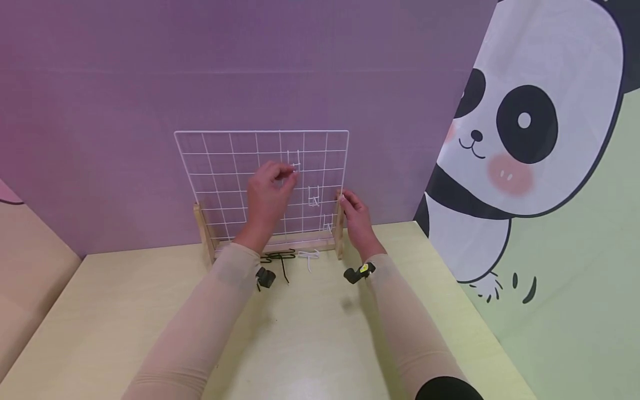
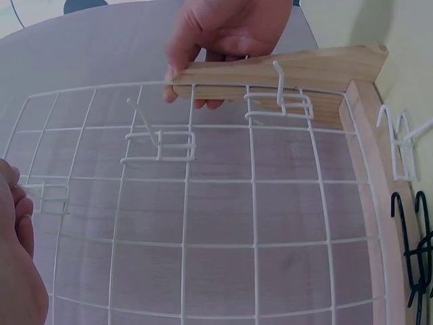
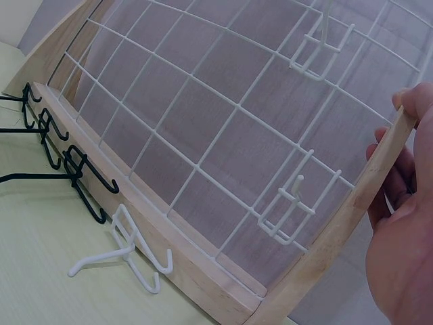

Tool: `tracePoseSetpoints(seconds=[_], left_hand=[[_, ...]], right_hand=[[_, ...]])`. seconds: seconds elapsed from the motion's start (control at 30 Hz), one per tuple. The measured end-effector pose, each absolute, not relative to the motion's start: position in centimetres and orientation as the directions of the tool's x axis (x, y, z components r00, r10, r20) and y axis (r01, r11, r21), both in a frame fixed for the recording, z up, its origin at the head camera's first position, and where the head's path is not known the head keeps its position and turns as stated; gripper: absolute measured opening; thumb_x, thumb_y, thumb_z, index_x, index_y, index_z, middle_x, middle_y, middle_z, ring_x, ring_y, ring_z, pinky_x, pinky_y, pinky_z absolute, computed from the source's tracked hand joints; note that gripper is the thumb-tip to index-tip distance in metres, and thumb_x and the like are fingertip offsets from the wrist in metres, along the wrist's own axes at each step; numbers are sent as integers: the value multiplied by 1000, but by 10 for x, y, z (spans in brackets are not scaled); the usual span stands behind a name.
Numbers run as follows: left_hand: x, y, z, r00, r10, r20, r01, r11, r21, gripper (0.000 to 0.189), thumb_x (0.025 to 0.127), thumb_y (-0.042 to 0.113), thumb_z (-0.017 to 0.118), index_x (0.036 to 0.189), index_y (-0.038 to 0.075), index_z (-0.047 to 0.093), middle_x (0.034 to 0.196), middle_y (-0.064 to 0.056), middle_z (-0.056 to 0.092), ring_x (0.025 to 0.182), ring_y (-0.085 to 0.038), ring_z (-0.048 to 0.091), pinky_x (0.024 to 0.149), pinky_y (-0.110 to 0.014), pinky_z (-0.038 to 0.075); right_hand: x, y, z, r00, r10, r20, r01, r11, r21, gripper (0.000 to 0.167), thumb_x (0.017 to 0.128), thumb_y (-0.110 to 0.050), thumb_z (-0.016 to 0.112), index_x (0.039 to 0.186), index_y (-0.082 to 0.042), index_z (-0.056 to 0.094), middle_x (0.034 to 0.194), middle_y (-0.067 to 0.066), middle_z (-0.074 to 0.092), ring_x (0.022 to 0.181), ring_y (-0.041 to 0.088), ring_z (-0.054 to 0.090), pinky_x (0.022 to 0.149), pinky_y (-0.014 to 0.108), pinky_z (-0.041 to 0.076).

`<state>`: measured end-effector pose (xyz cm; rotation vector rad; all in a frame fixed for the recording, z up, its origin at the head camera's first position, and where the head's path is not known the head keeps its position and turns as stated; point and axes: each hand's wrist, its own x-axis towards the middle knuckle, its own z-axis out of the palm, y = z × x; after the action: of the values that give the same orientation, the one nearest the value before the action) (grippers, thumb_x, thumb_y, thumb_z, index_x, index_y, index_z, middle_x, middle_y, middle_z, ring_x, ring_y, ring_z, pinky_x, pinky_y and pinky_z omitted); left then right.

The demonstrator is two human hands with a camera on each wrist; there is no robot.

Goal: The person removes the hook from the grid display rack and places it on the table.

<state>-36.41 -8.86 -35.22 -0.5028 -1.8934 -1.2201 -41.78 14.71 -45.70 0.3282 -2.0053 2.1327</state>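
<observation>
A white wire grid panel [image 1: 260,131] stands upright in a wooden base. High on its right half, my left hand [image 1: 270,194] pinches a white wire hook [image 2: 51,198] that lies against the grid; the fingers cover its front prong. My right hand [image 1: 357,219] grips the wooden side post [image 3: 352,215] at the right, thumb on its front edge and fingers behind. Two more white hooks hang on the grid, stepping down to the right: a middle hook [image 1: 313,201] and a low hook [image 2: 291,105] near the post.
On the pale table [image 1: 310,333], before the base, lie several black hooks [image 3: 76,169] and one loose white hook [image 3: 125,252]. The left wooden post [image 1: 202,228] holds the grid's other side. A purple backdrop [image 1: 150,111] rises close behind, and a panda-print wall [image 1: 565,261] is on the right.
</observation>
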Motion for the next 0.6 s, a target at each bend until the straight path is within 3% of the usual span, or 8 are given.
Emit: tracePoseSetpoints(seconds=[0.33, 0.6], left_hand=[[-365, -95, -339, -510, -92, 855, 723, 492, 485, 7, 103, 6, 79, 105, 0, 81, 104, -14, 76, 100, -29, 73, 92, -40, 61], [-357, -105, -328, -466, -128, 876, 748, 471, 467, 9, 102, 8, 81, 102, -1, 82, 101, -13, 75, 98, -28, 73, 91, -31, 59]], right_hand=[[-419, 146, -457, -959, -1, 283, -282, -73, -957, 36, 116, -32, 61, 144, -12, 69, 144, 6, 69, 146, 23, 56, 128, 51, 37], [-419, 146, -457, -961, 0, 278, -277, -90, -957, 37, 116, -31, 61, 146, -10, 68, 146, 9, 69, 146, 24, 56, 128, 50, 38]])
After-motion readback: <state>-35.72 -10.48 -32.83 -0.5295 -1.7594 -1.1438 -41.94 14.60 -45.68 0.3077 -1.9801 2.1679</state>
